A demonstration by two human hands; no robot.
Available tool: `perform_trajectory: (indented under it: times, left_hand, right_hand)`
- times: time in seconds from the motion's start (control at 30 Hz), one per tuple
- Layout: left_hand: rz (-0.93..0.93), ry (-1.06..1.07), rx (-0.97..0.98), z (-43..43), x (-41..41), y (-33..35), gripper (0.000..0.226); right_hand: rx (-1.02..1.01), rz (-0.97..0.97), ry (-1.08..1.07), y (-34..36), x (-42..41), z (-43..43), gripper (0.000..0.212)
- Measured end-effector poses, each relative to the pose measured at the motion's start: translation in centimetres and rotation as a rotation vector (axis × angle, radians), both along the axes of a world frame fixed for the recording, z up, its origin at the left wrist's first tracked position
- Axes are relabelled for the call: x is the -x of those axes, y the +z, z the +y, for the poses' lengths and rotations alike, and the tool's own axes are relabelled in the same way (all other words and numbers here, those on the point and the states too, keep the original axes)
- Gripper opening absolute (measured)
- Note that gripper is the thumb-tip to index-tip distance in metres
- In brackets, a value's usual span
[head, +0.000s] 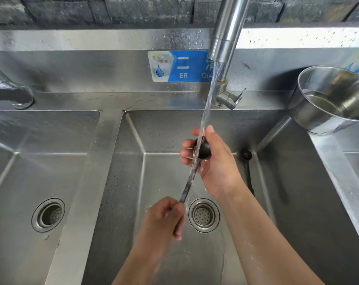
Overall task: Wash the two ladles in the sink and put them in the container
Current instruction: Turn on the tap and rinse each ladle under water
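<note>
Left hand (166, 217) clenched around the tail end of the first ladle's (187, 186) handle, just this side of the drain (203, 215). Right hand (213, 163) beyond the drain, fingers and thumb curled round the dark bowl, cupping it under the water stream (205, 112) from the faucet (225, 38). The ladle slants from bowl, beyond the drain, down to the handle end beside it, held above the sink (129, 171) floor and not touching it. Second ladle (246, 154) lies untouched in the basin, right of and beyond the drain, its bowl in the far corner and its handle running back toward the person. Container (310, 116) – a steel pot, some water visible inside – sits on the ledge well to the right of the drain, far side. Handling judgement: the ladle looks stiff, light and thin-shanked; wet metal and running water make it slippery, so the narrow handle could twist in a loose grasp. Best hold is a full wrap near the handle end, with the other hand steadying the bowl – as now. For transfer, one hand on the handle should suffice. Not fragile; a drop would only clatter.
</note>
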State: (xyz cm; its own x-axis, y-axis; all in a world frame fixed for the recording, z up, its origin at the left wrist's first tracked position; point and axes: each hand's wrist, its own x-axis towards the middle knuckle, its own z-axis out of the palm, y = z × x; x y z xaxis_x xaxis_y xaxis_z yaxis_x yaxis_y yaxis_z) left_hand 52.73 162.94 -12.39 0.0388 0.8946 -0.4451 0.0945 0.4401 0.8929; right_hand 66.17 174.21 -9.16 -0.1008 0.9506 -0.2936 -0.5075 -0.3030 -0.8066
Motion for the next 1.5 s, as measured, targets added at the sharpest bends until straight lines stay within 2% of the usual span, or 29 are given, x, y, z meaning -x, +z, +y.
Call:
perform_trajectory:
  times: [0.07, 0.23, 0.37, 0.57, 0.73, 0.83, 0.87, 0.93, 1.0, 1.1, 1.3, 1.37, 1.5]
  left_hand:
    - [0.040, -0.059, -0.020, -0.1, -0.1, 0.1, 0.030]
    - [-0.208, -0.003, -0.062, 2.6, -1.6, 2.0, 0.029]
    - [-0.185, 0.118, -0.072, 5.3, -3.3, 3.0, 0.039]
    - [-0.064, 0.008, -0.228, 3.4, -3.8, 2.2, 0.040]
    - [-0.166, -0.022, -0.283, 1.6, -3.4, 0.6, 0.033]
    - [-0.184, 0.011, -0.142, 0.7, -3.4, -0.7, 0.035]
    - [-0.249, 0.045, -0.052, 0.3, -3.5, -1.1, 0.034]
    - [-0.500, 0.128, 0.175, -0.6, -3.7, -1.7, 0.031]
    - [-0.725, 0.151, 0.386, -1.6, -4.3, -2.4, 0.033]
    - [-0.884, 0.158, 0.658, -2.9, -6.1, -3.6, 0.037]
    - [-0.739, 0.206, 0.963, -4.5, -10.1, -7.6, 0.044]
    - [-0.701, 0.192, 0.972, -4.0, -10.9, -8.4, 0.047]
    - [-0.578, 0.212, 0.883, -1.9, -12.9, -8.7, 0.043]
  right_hand:
    - [-0.022, -0.047, -0.034, -0.1, 0.1, -0.1, 0.033]
    - [-0.053, -0.120, 0.055, -0.7, 1.3, -0.8, 0.040]
    - [-0.053, -0.183, 0.095, -0.7, 1.5, -1.2, 0.040]
    - [-0.154, -0.122, -0.045, 2.2, 0.4, 1.6, 0.036]
    - [-0.214, -0.118, -0.020, 3.9, -0.4, 2.4, 0.032]
    - [-0.265, -0.191, -0.054, 4.4, -0.7, 2.8, 0.031]
    - [-0.288, -0.268, -0.066, 4.3, -0.9, 2.8, 0.030]
    - [-0.312, -0.535, -0.053, 3.3, -1.1, 2.6, 0.030]
    - [-0.251, -0.828, 0.003, 1.1, -1.6, 2.1, 0.026]
    - [-0.108, -1.170, 0.142, -3.8, -3.2, 1.1, 0.015]
    - [0.354, -1.400, 0.481, -12.3, -6.4, -2.2, 0.028]
    - [0.333, -1.395, 0.394, -12.9, -7.8, -2.0, 0.031]
    - [0.307, -1.233, 0.206, -13.1, -10.5, -1.3, 0.034]
